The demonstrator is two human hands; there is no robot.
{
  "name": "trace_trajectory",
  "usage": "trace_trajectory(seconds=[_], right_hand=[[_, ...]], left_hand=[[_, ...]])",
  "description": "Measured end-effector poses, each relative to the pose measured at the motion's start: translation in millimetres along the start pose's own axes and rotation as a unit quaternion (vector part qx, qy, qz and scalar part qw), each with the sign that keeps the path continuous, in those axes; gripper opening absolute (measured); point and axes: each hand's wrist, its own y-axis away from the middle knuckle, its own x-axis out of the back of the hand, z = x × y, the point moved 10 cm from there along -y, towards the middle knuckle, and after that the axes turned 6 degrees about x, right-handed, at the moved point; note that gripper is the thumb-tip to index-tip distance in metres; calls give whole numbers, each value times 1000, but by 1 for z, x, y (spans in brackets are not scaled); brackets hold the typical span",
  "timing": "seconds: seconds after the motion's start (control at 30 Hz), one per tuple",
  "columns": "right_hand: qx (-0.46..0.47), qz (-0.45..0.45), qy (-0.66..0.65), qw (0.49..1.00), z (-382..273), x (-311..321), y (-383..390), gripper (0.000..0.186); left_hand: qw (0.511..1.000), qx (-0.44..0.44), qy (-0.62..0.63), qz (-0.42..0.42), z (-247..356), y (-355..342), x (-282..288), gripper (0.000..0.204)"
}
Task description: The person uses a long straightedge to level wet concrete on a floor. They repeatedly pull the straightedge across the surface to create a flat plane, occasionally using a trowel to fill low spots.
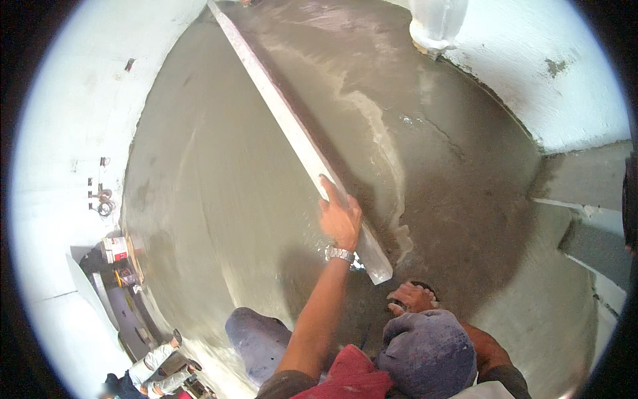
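Note:
My left hand [341,219], with a metal watch on the wrist, is closed over a long pale straightedge [286,120] close to its near end. The straightedge runs diagonally across wet grey mortar [232,146] on the floor, its far end up at the wall. My right hand [413,296] is low, just right of the straightedge's near end and past my right knee. Its fingers are curled, and a dark rounded edge shows beside them. Whatever it grips is mostly hidden.
White walls [60,126] border the floor on both sides. A pale column-like piece [438,23] stands at the far right, and steps [581,176] rise at the right. Boxes [115,249] and tools lie at the left wall. Another person [149,369] is at lower left.

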Motion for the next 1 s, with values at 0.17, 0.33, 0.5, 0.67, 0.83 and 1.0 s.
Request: trace_trajectory(seconds=[0.17,0.33,0.5,0.67,0.83,1.0], right_hand=[[-6,-21,-10,1000,-2,-2,0,31],[2,-9,-31,999,-4,0,-4,31],[5,-18,-41,999,1,-1,0,29],[9,-7,-24,1000,-2,3,1,28],[31,-14,-42,999,-9,6,-5,29],[4,-30,-24,999,-4,3,-1,31]], left_hand=[[1000,2,25,5,22,-18,6,84],[999,35,37,-6,40,-46,1,85],[999,-2,40,27,34,-3,-9,87],[997,3,80,-11,53,-1,-12,85],[998,11,61,13,79,-39,-7,85],[997,-24,42,64,73,-17,-20,89]])
